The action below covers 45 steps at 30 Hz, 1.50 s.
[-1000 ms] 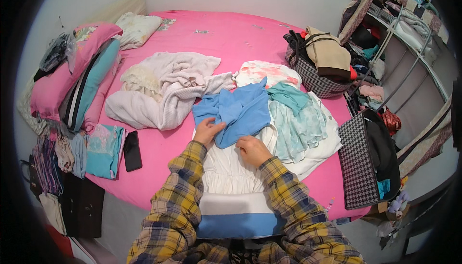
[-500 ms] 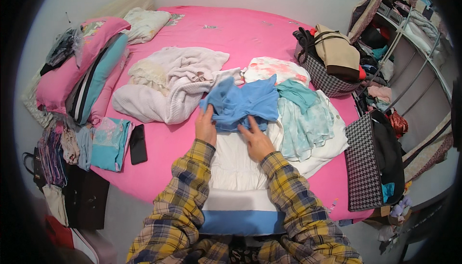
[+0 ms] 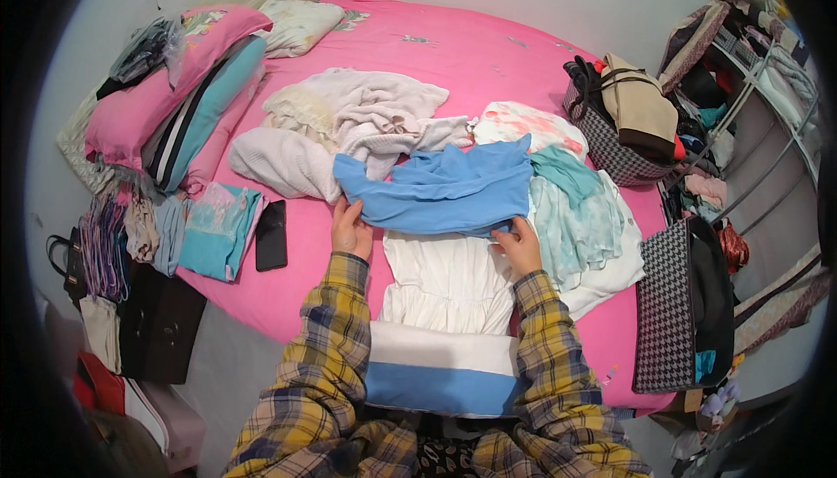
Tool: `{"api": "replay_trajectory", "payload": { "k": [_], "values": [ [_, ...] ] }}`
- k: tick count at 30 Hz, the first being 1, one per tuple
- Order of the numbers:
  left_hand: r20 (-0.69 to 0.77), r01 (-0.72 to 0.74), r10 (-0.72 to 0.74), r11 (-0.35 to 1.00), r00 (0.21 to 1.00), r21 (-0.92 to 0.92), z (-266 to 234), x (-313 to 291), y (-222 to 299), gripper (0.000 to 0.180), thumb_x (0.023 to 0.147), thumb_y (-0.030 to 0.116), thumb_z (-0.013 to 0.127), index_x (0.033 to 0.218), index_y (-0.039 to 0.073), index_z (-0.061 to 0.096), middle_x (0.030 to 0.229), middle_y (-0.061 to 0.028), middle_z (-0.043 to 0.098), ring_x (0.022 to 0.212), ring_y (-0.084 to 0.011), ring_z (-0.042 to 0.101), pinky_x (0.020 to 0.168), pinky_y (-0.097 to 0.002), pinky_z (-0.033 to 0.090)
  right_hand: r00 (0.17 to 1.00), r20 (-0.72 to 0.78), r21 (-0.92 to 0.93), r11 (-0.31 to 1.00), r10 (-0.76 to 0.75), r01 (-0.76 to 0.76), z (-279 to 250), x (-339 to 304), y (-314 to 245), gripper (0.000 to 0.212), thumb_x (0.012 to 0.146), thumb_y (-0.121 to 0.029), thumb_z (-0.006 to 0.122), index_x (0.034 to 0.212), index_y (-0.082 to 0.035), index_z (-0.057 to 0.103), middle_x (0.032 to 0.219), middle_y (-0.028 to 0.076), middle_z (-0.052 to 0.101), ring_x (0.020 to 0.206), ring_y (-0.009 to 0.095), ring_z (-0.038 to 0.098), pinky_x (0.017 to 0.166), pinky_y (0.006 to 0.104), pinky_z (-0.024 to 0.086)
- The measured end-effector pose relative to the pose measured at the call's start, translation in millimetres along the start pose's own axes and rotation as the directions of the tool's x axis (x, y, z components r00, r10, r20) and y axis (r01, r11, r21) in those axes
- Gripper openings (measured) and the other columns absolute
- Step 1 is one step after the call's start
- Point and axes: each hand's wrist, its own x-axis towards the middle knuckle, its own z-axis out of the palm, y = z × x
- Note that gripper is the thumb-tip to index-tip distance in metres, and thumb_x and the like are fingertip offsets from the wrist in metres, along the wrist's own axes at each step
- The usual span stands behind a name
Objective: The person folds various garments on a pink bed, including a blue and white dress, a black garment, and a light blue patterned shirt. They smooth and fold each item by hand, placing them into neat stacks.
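Observation:
A blue garment (image 3: 445,194) is stretched sideways between my hands, its near edge pulled fairly straight and its far part crumpled. My left hand (image 3: 350,232) pinches its left near corner, and my right hand (image 3: 522,248) grips the near edge at the right. Under and in front of it lies a white gathered garment (image 3: 446,290). Closest to me, a folded white and blue cloth (image 3: 443,386) rests at the bed's edge between my forearms. A pale green patterned garment (image 3: 571,229) lies just right of the blue one.
A pink-sheeted bed (image 3: 401,33) carries a pale knitted heap (image 3: 292,160), a white-red cloth (image 3: 527,125) and a black phone (image 3: 271,235). Pillows (image 3: 174,103) are stacked at left. Houndstooth storage boxes (image 3: 667,308) and a crowded metal rack (image 3: 767,138) stand at right.
My hands have moved apart. The blue garment, bunched before, is now drawn out wide with a straighter near edge. The view has shifted slightly.

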Motion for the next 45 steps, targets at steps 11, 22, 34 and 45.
{"api": "replay_trajectory", "payload": {
  "k": [11,22,34,45],
  "values": [
    [0.107,-0.168,0.171,0.985,0.979,-0.035,34,13,51,0.069,0.081,-0.011,0.048,0.140,0.021,0.033,0.130,-0.0104,0.044,0.112,-0.0214,0.048,0.098,-0.0386,0.040,0.999,-0.053,0.062,0.998,-0.007,0.011,-4,-6,9,0.038,0.079,0.002,0.057,0.117,0.005,0.052,0.095,0.009,0.059,0.083,0.016,0.061,0.065,0.0281,0.053],
    [0.001,-0.314,0.409,0.699,0.912,0.643,-13,43,43,0.043,0.085,-0.005,0.055,0.127,0.004,0.052,0.122,-0.0069,0.051,0.095,-0.0114,0.053,0.081,-0.0236,0.045,0.999,-0.024,-0.099,0.995,-0.035,0.032,-12,-5,21,0.032,0.078,-0.001,0.054,0.110,0.004,0.058,0.085,0.013,0.063,0.077,0.021,0.064,0.064,0.0307,0.052],
    [-0.022,-0.431,0.564,0.656,0.826,0.619,30,23,32,0.074,0.079,-0.010,0.052,0.143,0.007,0.019,0.124,-0.0161,0.045,0.106,-0.0203,0.050,0.090,-0.0289,0.041,0.767,0.544,-0.661,0.388,-0.341,0.642,113,7,-18,0.047,0.083,-0.029,0.055,0.126,-0.012,0.049,0.136,0.017,0.040,0.119,0.035,0.042,0.097,0.0468,0.036],
    [0.216,-0.266,0.159,0.465,0.963,0.844,96,-11,-59,0.061,0.078,0.000,0.059,0.135,0.002,0.036,0.118,-0.0175,0.054,0.106,-0.0263,0.053,0.091,-0.0318,0.042,0.832,0.536,-0.712,0.454,-0.143,0.536,80,-22,-18,0.060,0.078,-0.026,0.063,0.132,-0.011,0.042,0.139,0.017,0.036,0.130,0.035,0.030,0.104,0.0518,0.025]
  ]
}}
